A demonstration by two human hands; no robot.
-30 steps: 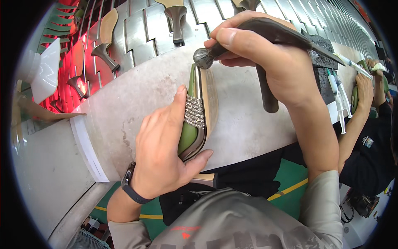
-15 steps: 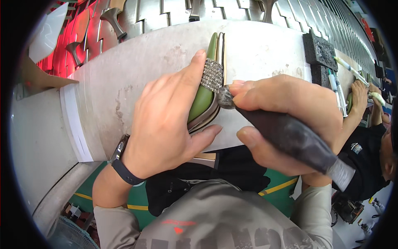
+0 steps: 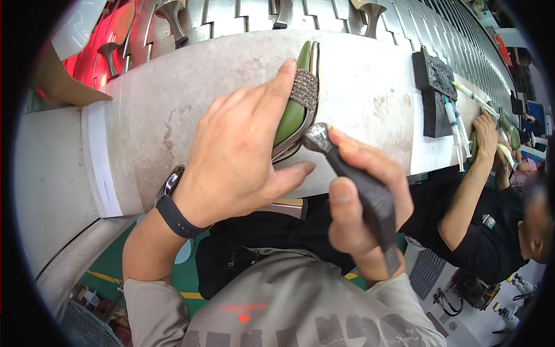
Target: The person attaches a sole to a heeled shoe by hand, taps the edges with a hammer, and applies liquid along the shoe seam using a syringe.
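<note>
Green shoe [image 3: 291,123] | hammer [image 3: 369,188], right hand [image 3: 395,184] | now farther from beaded strap [image 3: 304,89]

Black blocks [image 3: 437,113] at right, syringes [image 3: 451,117] just beside; metal-slat conveyor [image 3: 330,11] beyond.

Wearer's hands: two, a left hand [image 3: 234,150] and a right hand [image 3: 390,180], with one wristwatch [image 3: 180,221], one hammer [image 3: 373,202] and one green shoe [image 3: 289,122]. To the right: two dark blocks [image 3: 436,115], three syringes [image 3: 474,97]. Along the metal conveyor [image 3: 231,13]: four brown shoe heels [image 3: 171,22].
</note>
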